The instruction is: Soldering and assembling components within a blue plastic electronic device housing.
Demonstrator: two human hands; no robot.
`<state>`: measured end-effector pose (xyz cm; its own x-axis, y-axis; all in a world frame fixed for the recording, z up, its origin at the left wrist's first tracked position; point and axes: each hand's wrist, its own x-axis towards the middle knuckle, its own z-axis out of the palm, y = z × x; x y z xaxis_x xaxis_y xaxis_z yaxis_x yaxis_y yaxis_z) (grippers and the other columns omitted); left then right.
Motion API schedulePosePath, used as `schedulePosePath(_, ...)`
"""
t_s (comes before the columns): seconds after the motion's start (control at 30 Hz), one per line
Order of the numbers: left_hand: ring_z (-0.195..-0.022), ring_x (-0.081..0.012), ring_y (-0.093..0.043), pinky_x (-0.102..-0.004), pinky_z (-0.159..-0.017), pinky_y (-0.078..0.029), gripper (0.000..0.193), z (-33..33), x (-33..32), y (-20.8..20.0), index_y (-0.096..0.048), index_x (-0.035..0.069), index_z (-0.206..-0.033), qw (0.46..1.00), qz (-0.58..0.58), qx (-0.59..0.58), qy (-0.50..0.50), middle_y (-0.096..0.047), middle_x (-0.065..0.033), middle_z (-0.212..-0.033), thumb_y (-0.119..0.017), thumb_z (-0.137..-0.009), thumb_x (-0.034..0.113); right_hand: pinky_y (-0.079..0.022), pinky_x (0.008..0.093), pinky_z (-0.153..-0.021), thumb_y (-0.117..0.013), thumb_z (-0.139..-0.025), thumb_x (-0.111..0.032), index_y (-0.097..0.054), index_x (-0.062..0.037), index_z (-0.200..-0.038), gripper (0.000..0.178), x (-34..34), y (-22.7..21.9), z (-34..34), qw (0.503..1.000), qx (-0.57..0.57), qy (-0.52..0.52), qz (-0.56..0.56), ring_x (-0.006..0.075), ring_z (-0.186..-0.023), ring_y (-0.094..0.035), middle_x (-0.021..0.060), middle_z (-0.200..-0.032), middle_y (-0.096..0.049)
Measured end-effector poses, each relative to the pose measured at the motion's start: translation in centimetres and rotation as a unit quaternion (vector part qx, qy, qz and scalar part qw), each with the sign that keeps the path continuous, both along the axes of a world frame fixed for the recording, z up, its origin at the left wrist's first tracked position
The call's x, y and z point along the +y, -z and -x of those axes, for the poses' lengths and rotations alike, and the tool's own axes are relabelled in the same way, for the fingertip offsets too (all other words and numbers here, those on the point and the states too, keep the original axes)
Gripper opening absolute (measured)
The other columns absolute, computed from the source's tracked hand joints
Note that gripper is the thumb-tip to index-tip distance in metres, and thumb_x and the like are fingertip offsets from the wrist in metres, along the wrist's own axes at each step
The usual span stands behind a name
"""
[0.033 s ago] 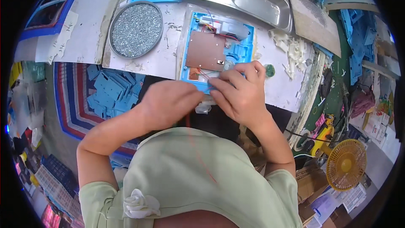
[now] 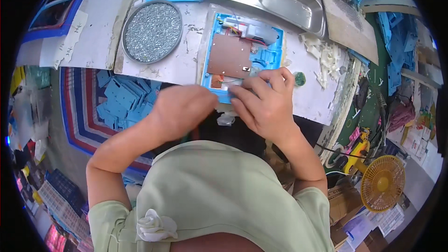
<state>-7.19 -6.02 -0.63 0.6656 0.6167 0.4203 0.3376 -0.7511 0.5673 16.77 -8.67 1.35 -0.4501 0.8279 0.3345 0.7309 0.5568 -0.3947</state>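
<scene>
A blue plastic case (image 2: 211, 65) lies open at the table's front edge. A brown circuit board (image 2: 229, 56) sits inside it, with a white part (image 2: 261, 33) and thin wires behind. My left hand (image 2: 182, 111) is beside the case's near left corner, its fingers drawn together and blurred by motion; whatever they hold cannot be made out. My right hand (image 2: 269, 105) lies over the near right corner. Its thumb and index finger come together at the case's near edge, close to thin wires, and hide what is between them.
To the left stands a round tray of small metal screws (image 2: 151, 31). A compartmented steel tray (image 2: 291, 4) is behind the case. White plastic pieces (image 2: 326, 60) and a green round object (image 2: 299, 79) lie right of it. Blue panels (image 2: 123, 98) fill a striped bag below the table.
My left hand has shifted slightly up and left, and its fingers are more blurred. The red wire seen over my shirt no longer shows. My right hand has stayed nearly in place.
</scene>
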Motion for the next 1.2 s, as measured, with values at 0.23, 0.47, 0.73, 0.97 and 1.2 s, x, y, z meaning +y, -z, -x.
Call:
schedulePosePath(0.23,-0.064,-0.0309,-0.059,-0.0417,-0.058,-0.049,0.011,1.9,-3.6,-0.1,-0.064,0.008,-0.088,0.985,0.114,0.124,-0.049,-0.055,-0.0084,-0.076,-0.074,-0.087,0.014,-0.04,0.047,-0.09,-0.08,-0.077,-0.017,-0.07,-0.0094,-0.101,0.027,-0.6,0.1,3.8,1.0,0.021,0.006,0.02,0.0249,-0.098,-0.058,0.0023,-0.098,-0.064)
schedulePosePath(0.47,-0.082,-0.0314,-0.063,-0.0417,-0.069,-0.052,0.026,3.2,0.6,-2.6,-0.065,0.007,-0.103,0.961,0.264,0.065,0.059,-0.061,-0.0108,-0.088,-0.078,-0.082,0.014,-0.038,0.049,-0.092,-0.084,-0.073,-0.018,-0.065,-0.0106,-0.092,0.028,-0.8,0.7,5.1,0.998,0.021,0.024,0.053,0.0275,-0.098,-0.058,0.0051,-0.1,-0.064)
schedulePosePath(0.73,-0.064,-0.0295,-0.058,-0.0428,-0.056,-0.045,0.022,1.9,2.3,1.9,-0.072,0.012,-0.096,0.996,0.061,-0.018,0.07,-0.054,-0.0067,-0.075,-0.084,-0.08,0.019,-0.053,0.0302,-0.074,-0.08,-0.081,-0.009,-0.077,-0.0027,-0.097,0.017,9.4,-5.1,-10.5,0.954,0.222,0.098,0.177,0.0135,-0.079,-0.068,0.0055,-0.088,-0.075)
schedulePosePath(0.97,-0.065,-0.0283,-0.06,-0.0418,-0.056,-0.047,0.019,2.0,3.1,1.2,-0.073,0.012,-0.094,0.994,0.08,-0.009,0.079,-0.055,-0.0057,-0.076,-0.083,-0.08,0.019,-0.054,0.0365,-0.078,-0.072,-0.083,-0.008,-0.076,-0.0027,-0.095,0.013,31.3,-4.7,-16.7,0.975,0.0,0.164,-0.151,0.026,-0.086,-0.071,0.0127,-0.09,-0.075)
schedulePosePath(1.2,-0.061,-0.0232,-0.058,-0.038,-0.054,-0.046,0.024,2.2,2.3,1.9,-0.076,0.014,-0.096,0.99,0.126,-0.018,0.056,-0.054,-0.0024,-0.072,-0.088,-0.075,0.017,-0.053,0.0414,-0.084,-0.071,-0.082,-0.007,-0.074,-0.0089,-0.093,0.011,34.0,-0.8,-22.3,0.958,-0.079,0.201,-0.186,0.0329,-0.09,-0.066,0.0102,-0.093,-0.071)
